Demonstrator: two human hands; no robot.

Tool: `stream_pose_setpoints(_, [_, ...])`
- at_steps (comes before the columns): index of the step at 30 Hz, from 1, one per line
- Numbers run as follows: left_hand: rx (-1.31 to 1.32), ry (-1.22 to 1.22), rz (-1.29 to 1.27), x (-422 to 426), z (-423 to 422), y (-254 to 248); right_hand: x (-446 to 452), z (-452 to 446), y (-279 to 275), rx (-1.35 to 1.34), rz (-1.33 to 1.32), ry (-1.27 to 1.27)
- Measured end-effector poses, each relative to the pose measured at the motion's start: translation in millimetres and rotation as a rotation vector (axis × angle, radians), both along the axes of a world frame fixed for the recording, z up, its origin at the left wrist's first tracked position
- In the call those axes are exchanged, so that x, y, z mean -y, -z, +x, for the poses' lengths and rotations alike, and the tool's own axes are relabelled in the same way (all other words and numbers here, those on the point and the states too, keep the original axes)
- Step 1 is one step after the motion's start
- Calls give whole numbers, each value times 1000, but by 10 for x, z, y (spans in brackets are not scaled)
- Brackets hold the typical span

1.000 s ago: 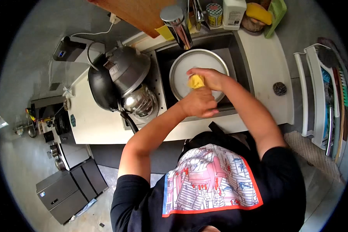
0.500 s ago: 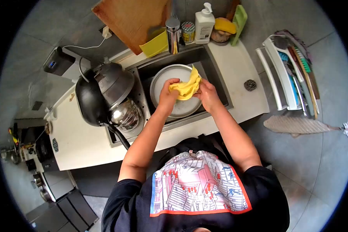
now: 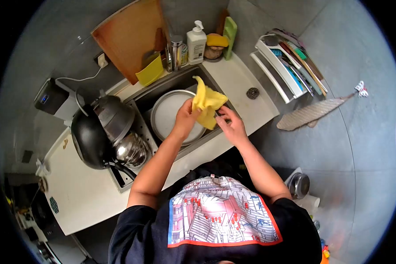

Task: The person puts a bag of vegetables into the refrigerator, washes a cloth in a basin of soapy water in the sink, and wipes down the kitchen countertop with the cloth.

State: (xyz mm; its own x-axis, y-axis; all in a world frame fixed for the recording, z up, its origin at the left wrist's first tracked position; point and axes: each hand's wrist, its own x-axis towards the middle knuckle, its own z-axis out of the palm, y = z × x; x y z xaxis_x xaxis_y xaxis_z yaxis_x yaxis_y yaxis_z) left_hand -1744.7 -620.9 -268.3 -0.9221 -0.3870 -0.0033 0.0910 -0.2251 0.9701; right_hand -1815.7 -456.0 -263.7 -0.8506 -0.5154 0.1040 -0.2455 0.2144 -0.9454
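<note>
A yellow cloth (image 3: 208, 102), loosely spread, hangs above the sink (image 3: 141, 102). My left hand (image 3: 187, 118) pinches its left side. On its right side is my right hand (image 3: 230, 125), fingers curled and parted, near the cloth's lower edge; whether it grips the fabric is hard to tell. Below them, a round pale metal basin (image 3: 166, 115) rests in the sink, partly covered by the cloth and my left hand.
Left of the sink stand a black wok (image 3: 90, 136), a grey pot (image 3: 114, 115) and a shiny metal bowl (image 3: 131, 150). Behind are the faucet (image 3: 176, 53), a white pump bottle (image 3: 196, 44) and a cutting board (image 3: 130, 39). A steel scrubber (image 3: 252, 93) lies right.
The yellow cloth went from bunched between my hands to opened out. My hands have moved apart and the cloth now hangs toward the sink's right side. The view has turned to the right.
</note>
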Motion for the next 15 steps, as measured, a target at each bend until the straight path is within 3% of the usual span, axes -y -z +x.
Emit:
stream_pose_setpoints(1, [16,135,79,-97,50,-55,-47,10,-29,220,-62,-21])
stream_pose_setpoints(2, [37,230,156,-147,76,-70,-31,42,-52,219,-64,-22])
stream_pose_setpoints(4, [51,261,249,-312,119,-50,-80,178,-74,-259,70,135])
stream_pose_setpoints(6, [19,249,214,-415,206,-28,-108,258,-62,-307,86,147])
stream_pose_setpoints(8, [38,255,120,-469,233,-3,-162,455,-41,-50,-60,64])
stream_pose_setpoints(9, [55,245,22,-479,248,6,-168,478,70,29,-255,27])
stream_pose_setpoints(10, [75,236,-75,-494,300,39,-204,548,126,36,-253,41])
stream_pose_setpoints(12, [62,219,-82,-514,311,115,-198,603,19,331,-458,92])
stream_pose_setpoints(13, [34,180,-119,-522,318,208,-219,673,-93,494,-520,110])
stream_pose_setpoints(15, [4,137,-158,-514,359,217,-317,675,18,550,-502,106])
